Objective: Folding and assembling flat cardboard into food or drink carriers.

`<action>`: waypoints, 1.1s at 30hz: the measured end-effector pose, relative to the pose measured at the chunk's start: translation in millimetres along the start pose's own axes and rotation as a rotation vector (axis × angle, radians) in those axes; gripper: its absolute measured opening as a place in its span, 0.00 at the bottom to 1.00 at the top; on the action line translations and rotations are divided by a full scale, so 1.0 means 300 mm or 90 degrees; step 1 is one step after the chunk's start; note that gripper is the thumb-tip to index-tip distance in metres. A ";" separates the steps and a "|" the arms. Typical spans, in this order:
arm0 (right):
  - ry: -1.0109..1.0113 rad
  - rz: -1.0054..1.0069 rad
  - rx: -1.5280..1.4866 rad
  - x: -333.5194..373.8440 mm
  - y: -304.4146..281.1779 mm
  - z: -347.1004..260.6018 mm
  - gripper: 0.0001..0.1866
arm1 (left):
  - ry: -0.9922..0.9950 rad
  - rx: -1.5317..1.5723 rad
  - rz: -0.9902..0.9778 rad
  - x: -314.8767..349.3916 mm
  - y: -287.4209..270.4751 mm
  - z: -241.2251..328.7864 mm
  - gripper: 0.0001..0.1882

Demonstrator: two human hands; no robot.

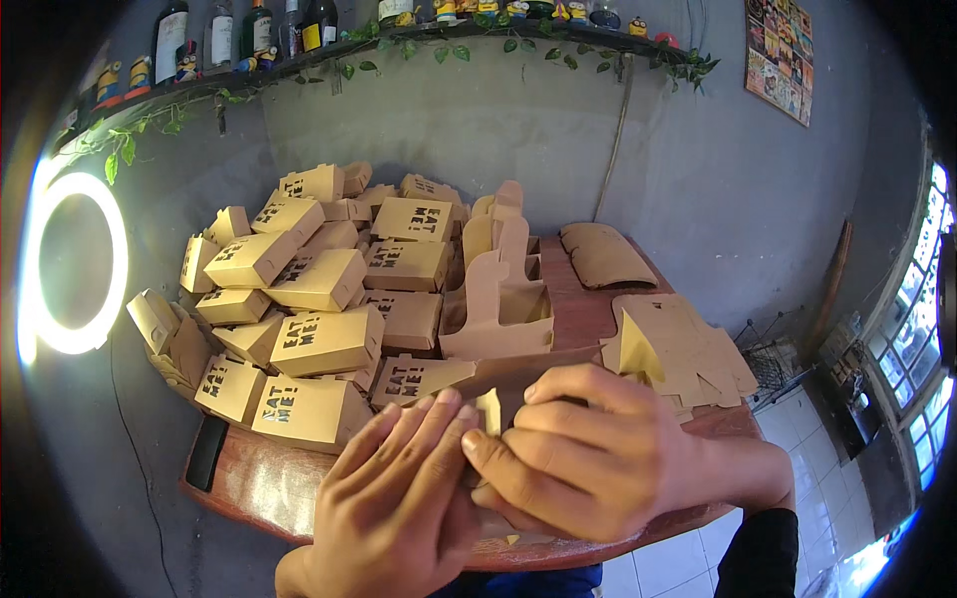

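Note:
At the near edge of the table I have a brown cardboard box (528, 370), partly folded, with much of it hidden under my hands. My left hand (399, 488) lies over its left part, fingers side by side and slightly bent across the cardboard, thumb out of sight. My right hand (598, 448) is closed on the right part, fingers curled and thumb pressed near a small upright flap (488, 411) between the two hands. Just beyond stands a row of open, unfilled cardboard boxes (498, 329) with raised lids.
A heap of closed cardboard boxes (324, 341) with dark lettering covers the table's left. Flat cardboard blanks (683, 349) lie to the right, a brown stack (606, 255) behind them. A black phone-like object (206, 453) rests at the left edge, near a lit ring lamp (122, 264).

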State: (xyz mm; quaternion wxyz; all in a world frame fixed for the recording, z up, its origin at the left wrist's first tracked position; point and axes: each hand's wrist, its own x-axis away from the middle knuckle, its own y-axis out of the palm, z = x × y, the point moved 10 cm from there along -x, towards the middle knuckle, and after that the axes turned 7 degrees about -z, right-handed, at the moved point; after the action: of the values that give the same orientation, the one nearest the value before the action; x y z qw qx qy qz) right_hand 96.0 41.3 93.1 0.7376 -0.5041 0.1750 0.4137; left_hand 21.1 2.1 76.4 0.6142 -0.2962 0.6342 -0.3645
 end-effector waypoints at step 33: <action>0.486 -0.204 -1.055 0.443 0.177 0.369 0.20 | 0.038 0.071 0.232 0.058 -0.001 -0.041 0.13</action>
State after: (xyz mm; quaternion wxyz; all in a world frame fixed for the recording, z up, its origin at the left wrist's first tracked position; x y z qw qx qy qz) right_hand 115.8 205.3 19.3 0.0821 -0.9908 -0.0176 0.1060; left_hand 7.7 -11.1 66.7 0.6667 -0.1308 0.6738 -0.2905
